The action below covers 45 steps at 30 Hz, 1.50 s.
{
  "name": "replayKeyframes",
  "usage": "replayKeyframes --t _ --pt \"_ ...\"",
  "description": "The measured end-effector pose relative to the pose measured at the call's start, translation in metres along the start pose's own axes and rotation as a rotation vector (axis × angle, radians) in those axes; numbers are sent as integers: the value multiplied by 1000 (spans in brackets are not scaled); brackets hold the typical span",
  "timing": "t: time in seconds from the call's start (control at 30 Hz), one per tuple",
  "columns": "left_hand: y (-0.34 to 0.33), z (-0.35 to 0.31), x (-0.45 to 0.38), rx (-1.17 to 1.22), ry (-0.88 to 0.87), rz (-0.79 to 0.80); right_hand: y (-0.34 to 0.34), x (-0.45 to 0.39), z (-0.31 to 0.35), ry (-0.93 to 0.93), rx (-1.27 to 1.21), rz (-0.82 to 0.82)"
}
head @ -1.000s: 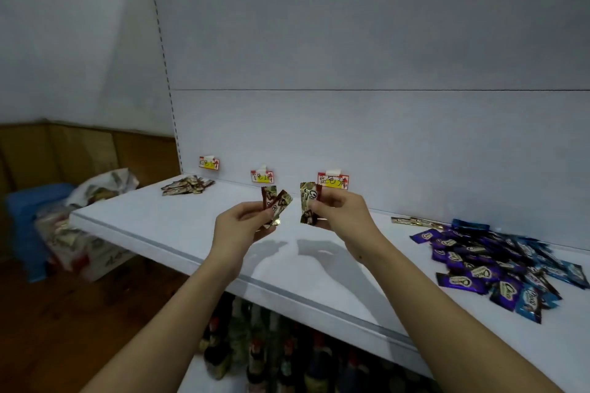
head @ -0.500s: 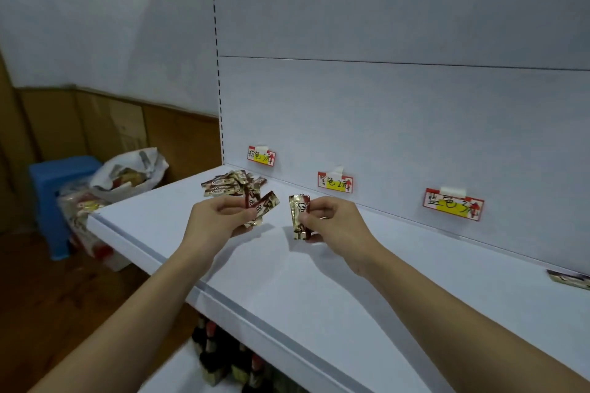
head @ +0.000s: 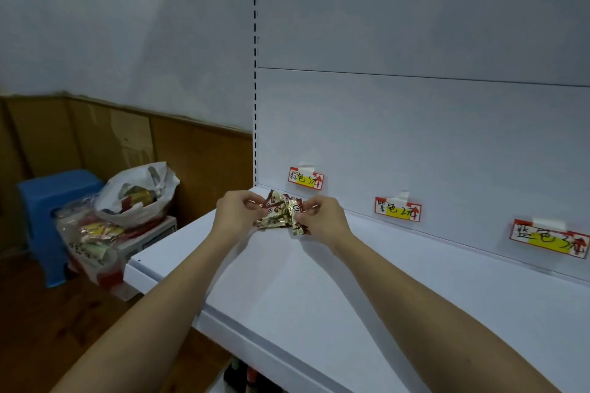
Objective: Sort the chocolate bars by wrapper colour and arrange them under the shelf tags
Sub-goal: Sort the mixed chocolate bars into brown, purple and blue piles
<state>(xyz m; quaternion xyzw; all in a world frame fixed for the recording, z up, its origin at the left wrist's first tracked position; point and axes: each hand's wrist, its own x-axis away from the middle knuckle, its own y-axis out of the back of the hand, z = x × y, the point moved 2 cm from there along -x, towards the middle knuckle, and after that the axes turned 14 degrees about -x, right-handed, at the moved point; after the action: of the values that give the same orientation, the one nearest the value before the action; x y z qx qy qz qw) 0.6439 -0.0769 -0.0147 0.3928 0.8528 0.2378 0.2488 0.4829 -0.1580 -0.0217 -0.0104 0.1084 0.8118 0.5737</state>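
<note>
Right hand [head: 322, 217] pinches one gold bar [head: 297, 222], long axis upright; left hand [head: 238, 212] grips bars [head: 274, 210] angled; bare shelf [head: 319, 297] rightward.

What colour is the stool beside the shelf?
The stool is blue, seen at the left in the head view.

Both hands [head: 238, 212] [head: 322, 217] outstretched, fingers pinched.

bars [head: 277, 213]: glossy crinkled gold-brown foil | shelf [head: 319, 297]: smooth matt white | tags [head: 306, 178]: paper, taped | stool [head: 48, 198]: smooth blue plastic | bag [head: 140, 198]: thin glossy plastic | floor [head: 48, 329]: wood
</note>
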Motion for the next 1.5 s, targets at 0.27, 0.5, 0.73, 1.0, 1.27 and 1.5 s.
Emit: replayKeyframes --t 0.27,0.5,0.73,1.0,1.27,1.5 --pt "-11 24 -54 -320 -129 56 -16 -32 -18 20 186 5" --pt "-14 18 -49 -422 -179 32 -3 -27 -11 95 244 23" --pt "-46 -40 11 -590 -308 50 57 15 5 161 431 120" --pt "-116 -112 99 -693 -365 166 172 83 -1 133 713 190" --pt "-206 -189 196 -632 -416 257 315 157 -21 125 791 80" --pt "-278 -289 272 -619 -491 400 462 224 -19 107 813 -15"
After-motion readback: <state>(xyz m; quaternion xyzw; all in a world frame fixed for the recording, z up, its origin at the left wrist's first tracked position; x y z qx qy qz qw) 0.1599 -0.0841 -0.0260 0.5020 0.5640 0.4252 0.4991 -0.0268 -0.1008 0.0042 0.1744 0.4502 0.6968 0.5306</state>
